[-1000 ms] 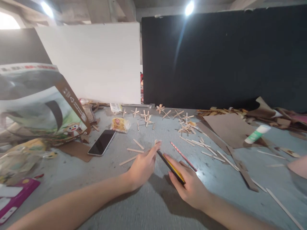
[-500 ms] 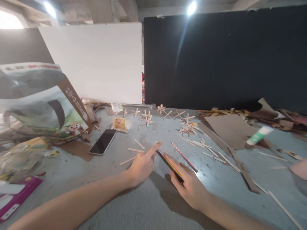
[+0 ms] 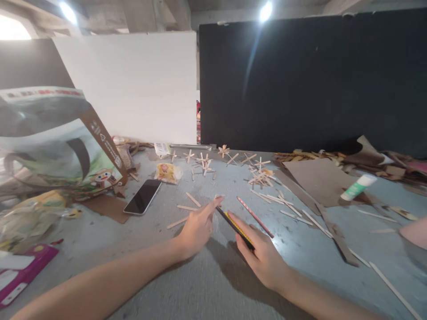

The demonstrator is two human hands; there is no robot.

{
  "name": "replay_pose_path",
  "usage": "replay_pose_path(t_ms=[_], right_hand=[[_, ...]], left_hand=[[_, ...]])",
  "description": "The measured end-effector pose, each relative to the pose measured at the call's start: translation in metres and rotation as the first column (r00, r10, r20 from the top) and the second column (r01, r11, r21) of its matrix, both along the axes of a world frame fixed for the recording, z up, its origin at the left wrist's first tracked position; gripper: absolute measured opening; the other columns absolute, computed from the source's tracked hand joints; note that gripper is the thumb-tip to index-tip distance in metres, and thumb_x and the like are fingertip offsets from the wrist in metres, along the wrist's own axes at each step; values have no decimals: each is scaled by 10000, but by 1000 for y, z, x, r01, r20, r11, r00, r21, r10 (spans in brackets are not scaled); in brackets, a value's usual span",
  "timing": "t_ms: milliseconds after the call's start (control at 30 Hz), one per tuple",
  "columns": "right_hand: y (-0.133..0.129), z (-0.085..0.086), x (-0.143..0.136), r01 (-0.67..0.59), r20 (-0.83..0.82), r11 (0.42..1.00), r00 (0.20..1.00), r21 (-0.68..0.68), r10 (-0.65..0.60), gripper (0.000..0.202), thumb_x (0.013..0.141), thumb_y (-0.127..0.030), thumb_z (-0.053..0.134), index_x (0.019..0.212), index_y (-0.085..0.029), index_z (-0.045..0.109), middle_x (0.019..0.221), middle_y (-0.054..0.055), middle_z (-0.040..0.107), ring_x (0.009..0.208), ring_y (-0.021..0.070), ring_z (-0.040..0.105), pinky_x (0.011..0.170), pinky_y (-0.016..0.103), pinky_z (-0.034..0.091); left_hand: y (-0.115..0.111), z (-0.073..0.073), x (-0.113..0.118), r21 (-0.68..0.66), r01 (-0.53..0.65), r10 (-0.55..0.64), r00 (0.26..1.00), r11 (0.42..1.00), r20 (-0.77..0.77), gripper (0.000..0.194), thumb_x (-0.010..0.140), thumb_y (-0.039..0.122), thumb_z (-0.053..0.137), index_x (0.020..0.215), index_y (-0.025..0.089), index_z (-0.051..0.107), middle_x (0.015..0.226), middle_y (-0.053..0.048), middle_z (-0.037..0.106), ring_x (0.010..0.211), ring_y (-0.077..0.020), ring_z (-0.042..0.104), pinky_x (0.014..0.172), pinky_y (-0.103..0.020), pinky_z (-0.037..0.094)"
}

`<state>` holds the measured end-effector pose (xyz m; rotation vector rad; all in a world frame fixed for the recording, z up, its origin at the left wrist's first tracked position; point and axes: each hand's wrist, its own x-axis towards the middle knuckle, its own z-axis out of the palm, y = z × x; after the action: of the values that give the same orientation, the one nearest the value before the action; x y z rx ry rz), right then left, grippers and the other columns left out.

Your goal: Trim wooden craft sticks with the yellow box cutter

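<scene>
My right hand (image 3: 263,255) is wrapped round a black and yellow utility knife (image 3: 238,230), its front end pointing up and left. Just left of that end is my left hand (image 3: 196,226), with the index finger stretched forward and the other fingers curled under. Something small and pale shows at its fingertip; I cannot make out what it is. A red patterned pencil (image 3: 255,216) lies to the right of the knife. Several wooden craft sticks (image 3: 187,208) lie beside my left hand, and others (image 3: 283,202) are scattered to the right.
Stick stars (image 3: 204,163) stand at the back. Left are a phone (image 3: 143,198), a snack packet (image 3: 168,172), a large printed bag (image 3: 60,151) and a purple object (image 3: 28,273). Cardboard (image 3: 320,180) and a glue stick (image 3: 358,187) lie right. Another person's arm (image 3: 415,232) rests at the right edge.
Almost nothing differs. The view has shifted very slightly, and both hands keep nearly the same pose, with the knife still in my right hand.
</scene>
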<state>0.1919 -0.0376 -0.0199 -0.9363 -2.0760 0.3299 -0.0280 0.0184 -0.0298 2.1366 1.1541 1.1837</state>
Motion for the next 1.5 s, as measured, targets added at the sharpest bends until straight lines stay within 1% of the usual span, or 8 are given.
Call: replay_pose_path(t_ms=[200, 400, 567, 667, 800, 933, 1100, 1500], right_hand=[[3, -4, -2, 3, 62, 999, 998, -51, 1, 644, 1095, -200, 411, 1701, -358, 263, 1534, 49, 614, 1240, 253, 709, 986, 408, 618], [2, -1, -1, -2, 67, 999, 998, -38, 5, 663, 1094, -185, 408, 1706, -369, 233, 1518, 57, 630, 1182, 250, 735, 994, 418, 608], [-1, -1, 0, -10, 50, 1000, 999, 11, 10, 664, 1102, -190, 403, 1715, -351, 204, 1407, 77, 711, 1021, 241, 769, 900, 401, 633], [-2, -2, 1, -42, 55, 998, 998, 37, 40, 669, 1100, -175, 402, 1716, -340, 200, 1380, 89, 724, 936, 224, 779, 900, 401, 632], [0, -3, 2, -6, -19, 1000, 1000, 1, 6, 611, 1104, -212, 431, 1690, -329, 303, 1466, 79, 671, 1255, 254, 700, 996, 390, 618], [1, -5, 4, 16, -42, 998, 999, -62, -19, 565, 1108, -245, 449, 1664, -313, 374, 1461, 78, 675, 1373, 260, 624, 1052, 399, 604], [1, -5, 3, 8, -42, 996, 999, -86, -12, 584, 1112, -246, 440, 1674, -357, 329, 1548, 42, 604, 1441, 241, 559, 1121, 419, 561], [1, -1, 3, 24, 6, 993, 1000, -120, -24, 550, 1103, -247, 427, 1651, -286, 405, 1567, 87, 576, 1376, 272, 624, 1117, 465, 560]], left_hand=[[1, 5, 4, -259, -33, 60, 994, 965, 95, 512, 1041, 231, 424, 1539, 216, 540, 815, -20, 741, 486, -70, 517, 525, -173, 455], [-1, 13, 5, -186, 11, 10, 994, 982, 113, 472, 1028, 212, 427, 1452, 257, 630, 1020, -65, 782, 530, -65, 546, 571, -182, 494], [4, 22, 7, -343, -124, 218, 943, 931, 251, 510, 1053, 315, 426, 1553, 232, 485, 1137, -105, 754, 425, -42, 500, 422, -174, 439], [5, 22, 9, -385, 4, 122, 945, 923, 304, 533, 1023, 325, 506, 1548, 243, 472, 1148, -111, 748, 442, -41, 535, 416, -162, 444], [2, 20, 11, -392, 195, -46, 932, 899, 359, 591, 968, 330, 607, 1535, 233, 474, 963, -56, 754, 439, -57, 567, 439, -173, 473], [3, 25, 12, -430, 213, -14, 907, 877, 420, 706, 927, 376, 652, 1569, 209, 408, 865, -10, 720, 415, -78, 570, 397, -190, 465], [6, 28, 13, -449, 239, -8, 889, 861, 458, 771, 908, 407, 696, 1586, 205, 388, 824, 4, 700, 399, -83, 570, 375, -193, 449], [3, 27, 12, -460, 270, -43, 894, 846, 446, 765, 904, 457, 689, 1564, 208, 393, 793, 27, 699, 418, -83, 577, 388, -188, 458]])
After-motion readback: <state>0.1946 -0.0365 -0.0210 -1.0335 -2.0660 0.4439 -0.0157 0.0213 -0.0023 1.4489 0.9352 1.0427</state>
